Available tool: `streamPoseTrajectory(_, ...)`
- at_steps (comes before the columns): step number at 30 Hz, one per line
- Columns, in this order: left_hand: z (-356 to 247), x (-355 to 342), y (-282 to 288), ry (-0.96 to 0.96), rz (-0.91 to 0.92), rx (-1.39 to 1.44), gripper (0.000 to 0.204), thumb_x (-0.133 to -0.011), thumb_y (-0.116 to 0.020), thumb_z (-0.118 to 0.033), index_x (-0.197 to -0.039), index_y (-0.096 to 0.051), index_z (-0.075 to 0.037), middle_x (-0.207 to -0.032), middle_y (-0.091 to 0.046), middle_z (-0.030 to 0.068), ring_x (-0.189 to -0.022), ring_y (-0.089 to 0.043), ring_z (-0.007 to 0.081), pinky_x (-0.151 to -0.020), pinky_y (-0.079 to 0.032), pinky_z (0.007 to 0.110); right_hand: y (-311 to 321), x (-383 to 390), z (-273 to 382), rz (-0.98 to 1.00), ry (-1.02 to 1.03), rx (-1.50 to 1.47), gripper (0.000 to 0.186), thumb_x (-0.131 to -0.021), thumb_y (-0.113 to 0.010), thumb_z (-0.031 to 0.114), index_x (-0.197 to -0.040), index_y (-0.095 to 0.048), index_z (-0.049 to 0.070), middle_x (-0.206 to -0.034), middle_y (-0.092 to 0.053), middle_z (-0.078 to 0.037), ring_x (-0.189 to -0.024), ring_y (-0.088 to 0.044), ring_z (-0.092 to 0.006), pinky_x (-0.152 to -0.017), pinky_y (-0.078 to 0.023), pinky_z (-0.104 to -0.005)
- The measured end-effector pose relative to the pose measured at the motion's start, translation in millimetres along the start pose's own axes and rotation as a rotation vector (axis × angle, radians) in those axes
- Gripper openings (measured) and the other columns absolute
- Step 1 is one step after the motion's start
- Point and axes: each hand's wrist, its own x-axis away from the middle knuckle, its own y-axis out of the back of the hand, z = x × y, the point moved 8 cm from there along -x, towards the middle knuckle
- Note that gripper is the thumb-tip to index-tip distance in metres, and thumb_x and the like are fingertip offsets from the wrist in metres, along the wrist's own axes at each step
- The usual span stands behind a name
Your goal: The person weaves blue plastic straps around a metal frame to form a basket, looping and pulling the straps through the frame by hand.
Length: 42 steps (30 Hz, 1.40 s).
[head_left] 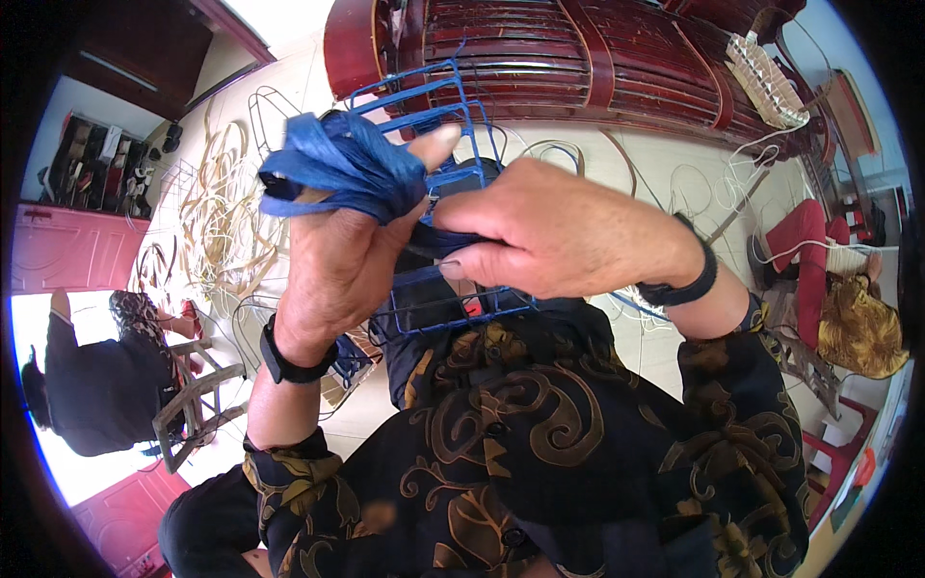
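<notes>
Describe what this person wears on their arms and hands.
Both hands are bare. The left hand and the right hand each have a black band at the wrist. The sleeves are dark cloth with gold-brown swirls and leaves.

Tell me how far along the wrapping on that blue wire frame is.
Done: little shows as finished; the blue wire frame has bare bars at top and bottom. In hand: the left hand grips a bundle of blue strips, while the right hand pinches a strip at the frame's middle. Left: most of the frame looks uncovered, though the hands hide its centre. Pale strips lie loose on the floor.
</notes>
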Motion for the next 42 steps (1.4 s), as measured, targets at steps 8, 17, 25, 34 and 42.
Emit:
streamPoseTrajectory(8,3,17,-13,0.273,0.396,0.179,0.045,-0.077,-0.079,-0.022,-0.109,-0.064,0.006,-0.096,-0.069,0.0129,-0.085,-0.065,0.0219,-0.081,-0.050,0.033,27,2,2,-0.084,0.124,0.203,0.022,-0.084,-0.068,0.025,-0.087,-0.063,0.004,-0.067,-0.060,-0.012,-0.059,-0.058,-0.0299,-0.054,-0.043,-0.0366)
streamPoseTrajectory(17,-21,30,-9,-0.093,0.456,1.603,0.056,-0.095,-0.055,-0.034,-0.136,-0.046,0.002,-0.073,-0.067,0.0150,-0.075,-0.068,0.0374,-0.110,-0.022,0.059,13,-6,-38,-0.001,0.033,-0.650,0.030,-0.098,-0.054,0.032,-0.097,-0.059,0.002,-0.068,-0.043,0.004,-0.058,-0.039,-0.0052,-0.050,-0.032,-0.0212)
streamPoseTrajectory(25,-15,12,16,-0.202,0.129,1.682,0.053,-0.103,-0.025,-0.041,-0.153,-0.013,-0.025,-0.071,-0.063,0.0098,-0.091,-0.063,0.0400,-0.106,-0.022,0.068,-9,-13,-54,-0.211,-0.192,-0.722,0.036,-0.095,-0.060,0.032,-0.117,-0.055,0.005,-0.079,-0.051,0.005,-0.064,-0.044,-0.0020,-0.053,-0.034,-0.0163)
streamPoseTrajectory(34,-3,15,30,-0.113,-0.065,1.496,0.053,-0.100,-0.041,-0.034,-0.150,-0.027,-0.021,-0.076,-0.061,0.0125,-0.085,-0.064,0.0349,-0.102,-0.032,0.064,-10,-8,-56,-0.242,-0.195,-0.617,0.024,-0.097,-0.055,0.026,-0.105,-0.062,0.004,-0.069,-0.050,0.003,-0.064,-0.049,-0.0047,-0.058,-0.041,-0.0218)
streamPoseTrajectory(42,-5,5,37,-0.023,-0.244,1.167,0.069,-0.095,-0.053,-0.027,-0.149,-0.017,-0.003,-0.098,-0.064,0.0183,-0.072,-0.065,0.0252,-0.098,-0.043,0.050,-25,-20,-45,-0.210,-0.122,-0.400,0.026,-0.100,-0.049,0.025,-0.092,-0.058,0.001,-0.063,-0.054,-0.006,-0.058,-0.055,-0.0180,-0.056,-0.044,-0.0327)
